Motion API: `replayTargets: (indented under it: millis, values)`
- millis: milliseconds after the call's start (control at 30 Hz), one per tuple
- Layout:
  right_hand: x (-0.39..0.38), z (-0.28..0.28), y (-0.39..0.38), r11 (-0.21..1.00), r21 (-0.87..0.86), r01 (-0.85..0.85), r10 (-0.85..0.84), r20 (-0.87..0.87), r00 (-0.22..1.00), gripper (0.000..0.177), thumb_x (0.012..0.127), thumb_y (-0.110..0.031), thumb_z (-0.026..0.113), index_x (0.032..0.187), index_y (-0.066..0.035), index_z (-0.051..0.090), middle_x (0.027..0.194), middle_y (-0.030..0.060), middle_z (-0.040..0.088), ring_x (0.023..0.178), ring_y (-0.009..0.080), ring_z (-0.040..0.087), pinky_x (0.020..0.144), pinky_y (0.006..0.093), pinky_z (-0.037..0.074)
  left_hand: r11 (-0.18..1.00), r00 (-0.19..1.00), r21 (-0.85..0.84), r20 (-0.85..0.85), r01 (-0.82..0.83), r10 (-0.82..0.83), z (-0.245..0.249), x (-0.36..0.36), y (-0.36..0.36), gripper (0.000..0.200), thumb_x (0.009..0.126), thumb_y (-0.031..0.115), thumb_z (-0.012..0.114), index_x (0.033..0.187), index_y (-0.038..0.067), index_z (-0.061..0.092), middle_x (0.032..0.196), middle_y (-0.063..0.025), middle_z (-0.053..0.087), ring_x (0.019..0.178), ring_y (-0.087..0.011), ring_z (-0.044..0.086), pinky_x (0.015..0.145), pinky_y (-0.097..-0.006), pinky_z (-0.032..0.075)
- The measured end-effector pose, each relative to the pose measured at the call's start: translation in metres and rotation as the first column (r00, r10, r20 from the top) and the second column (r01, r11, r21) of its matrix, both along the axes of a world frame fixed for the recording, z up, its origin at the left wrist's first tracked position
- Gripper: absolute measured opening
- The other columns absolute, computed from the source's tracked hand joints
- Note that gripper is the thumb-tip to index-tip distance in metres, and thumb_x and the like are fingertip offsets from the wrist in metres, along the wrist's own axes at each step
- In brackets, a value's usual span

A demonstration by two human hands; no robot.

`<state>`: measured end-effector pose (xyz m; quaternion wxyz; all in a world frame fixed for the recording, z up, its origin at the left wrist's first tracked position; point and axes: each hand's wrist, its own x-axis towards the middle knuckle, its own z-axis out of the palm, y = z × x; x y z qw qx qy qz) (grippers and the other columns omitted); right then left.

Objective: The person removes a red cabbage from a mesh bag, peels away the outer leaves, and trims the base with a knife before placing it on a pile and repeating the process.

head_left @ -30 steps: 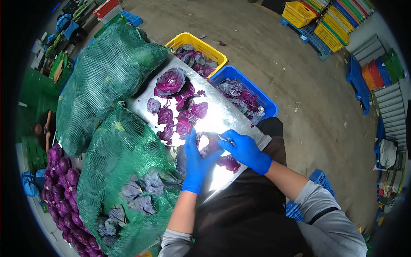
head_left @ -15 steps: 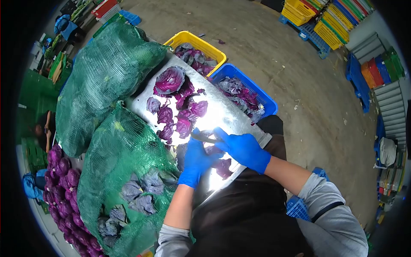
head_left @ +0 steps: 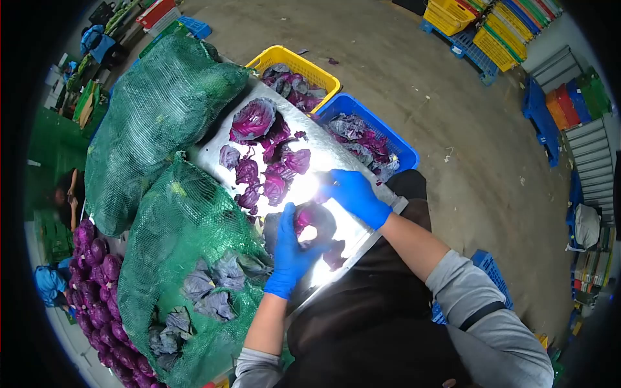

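My left hand (head_left: 289, 252), in a blue glove, curves its thumb and fingers around the near side of a red cabbage (head_left: 320, 223) on the shiny metal table (head_left: 346, 249). Just beyond the cabbage is my right hand (head_left: 358, 197), also gloved in blue, with its fingers curled. A knife shows in that hand in the earlier frame; now its blade is lost in bright glare. Loose purple leaves (head_left: 275, 187) and a cupped outer leaf (head_left: 253, 119) lie farther up the table. One torn leaf piece (head_left: 334, 256) sits near the front edge.
Green mesh sacks (head_left: 162, 129) crowd the table's left side, one open with grey-purple leaves (head_left: 217, 304). A yellow crate (head_left: 333, 84) and a blue crate (head_left: 411, 158) of leaves stand along the far side. Whole red cabbages (head_left: 100, 297) are heaped at left. Another person (head_left: 97, 42) is at upper left.
My right hand has moved up and away from my left, taking the knife off the cabbage. My left hand has shifted slightly down and opened wider around the cabbage, now more exposed.
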<state>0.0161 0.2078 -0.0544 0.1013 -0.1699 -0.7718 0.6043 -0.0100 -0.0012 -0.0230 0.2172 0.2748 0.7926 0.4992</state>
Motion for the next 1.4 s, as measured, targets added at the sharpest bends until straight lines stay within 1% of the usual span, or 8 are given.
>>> replayTargets:
  millis: [267,433,533,700,767,833,1000,1400]
  values:
    - [0.023,0.012,0.008,0.825,0.556,0.1,-0.128,0.012,0.992,0.056,0.081,-0.029,0.068,0.123,0.002,0.049,0.086,0.0181,0.063,0.077,0.0231,0.063,0.07,0.0365,0.049,0.954,0.933,0.255,0.356,-0.156,0.057,-0.016,-0.004,-0.007,0.107,0.058,0.001,0.083,0.144,0.003,0.02,0.139,-0.0115,0.035,0.123,-0.021,0.041,0.104,-0.0331,0.036]
    - [0.026,0.034,-0.04,0.947,-0.257,-0.193,0.26,0.26,0.93,0.045,0.08,-0.024,0.067,0.119,-0.003,0.056,0.102,0.0141,0.065,0.088,0.0197,0.064,0.078,0.0314,0.049,0.973,0.957,0.193,0.281,-0.126,0.068,0.0,-0.006,-0.004,0.104,0.059,0.002,0.082,0.143,0.001,0.02,0.135,-0.0122,0.038,0.122,-0.0219,0.042,0.102,-0.0329,0.038]
    - [0.03,0.028,-0.039,0.947,0.253,-0.198,0.248,-0.183,0.951,0.042,0.082,-0.025,0.063,0.121,-0.01,0.058,0.079,0.0072,0.066,0.071,0.0159,0.063,0.063,0.03,0.049,0.985,0.978,0.124,0.187,-0.118,0.093,0.001,-0.005,-0.005,0.105,0.058,0.003,0.083,0.142,0.0,0.02,0.132,-0.0129,0.041,0.12,-0.0227,0.043,0.101,-0.0334,0.039]
    - [0.046,-0.039,-0.002,0.984,0.177,-0.037,0.026,0.063,0.998,0.032,0.077,-0.003,0.057,0.109,-0.003,0.063,0.098,0.0067,0.066,0.08,0.0113,0.061,0.069,0.0257,0.05,0.943,0.867,0.211,0.481,-0.258,0.129,-0.002,-0.01,-0.012,0.105,0.055,0.0,0.083,0.142,0.002,0.024,0.136,-0.012,0.039,0.122,-0.0229,0.042,0.104,-0.0344,0.037]
    - [0.053,-0.035,0.021,0.965,-0.228,0.127,-0.077,0.219,0.973,0.033,0.076,0.001,0.055,0.107,-0.002,0.063,0.1,0.0069,0.066,0.077,0.0102,0.06,0.068,0.0249,0.05,0.948,0.919,0.268,0.392,-0.169,0.053,0.004,-0.011,-0.016,0.106,0.053,0.0,0.084,0.141,0.003,0.026,0.139,-0.0102,0.038,0.123,-0.0223,0.041,0.105,-0.0343,0.036]
    - [0.044,0.013,0.025,0.954,0.299,0.009,-0.073,0.202,0.977,0.033,0.077,-0.001,0.059,0.109,-0.002,0.063,0.101,0.0073,0.065,0.08,0.0107,0.06,0.07,0.026,0.05,0.952,0.916,0.266,0.4,-0.151,0.034,0.015,-0.013,-0.014,0.108,0.05,0.0,0.085,0.142,0.004,0.026,0.14,-0.0092,0.037,0.125,-0.0218,0.039,0.106,-0.0334,0.035]
    - [0.021,0.053,-0.006,0.91,0.265,-0.318,0.281,0.17,0.945,0.037,0.078,-0.033,0.068,0.11,-0.014,0.065,0.097,0.0138,0.062,0.084,0.0241,0.062,0.071,0.0331,0.049,0.952,0.952,0.022,0.013,0.305,-0.305,0.022,-0.024,0.004,0.098,0.054,-0.001,0.081,0.138,0.001,0.03,0.136,-0.0114,0.039,0.126,-0.0239,0.038,0.109,-0.0349,0.029]
    - [0.017,0.011,0.001,0.953,0.018,-0.301,0.3,0.044,0.953,0.025,0.081,-0.03,0.062,0.074,-0.006,0.065,0.061,0.0089,0.059,0.047,0.0212,0.055,0.044,0.0344,0.043,0.993,0.966,-0.033,-0.234,-0.117,0.106,0.018,0.012,0.025,0.083,0.054,0.015,0.085,0.123,0.0,0.04,0.11,-0.0082,0.049,0.099,-0.0193,0.049,0.088,-0.0348,0.045]
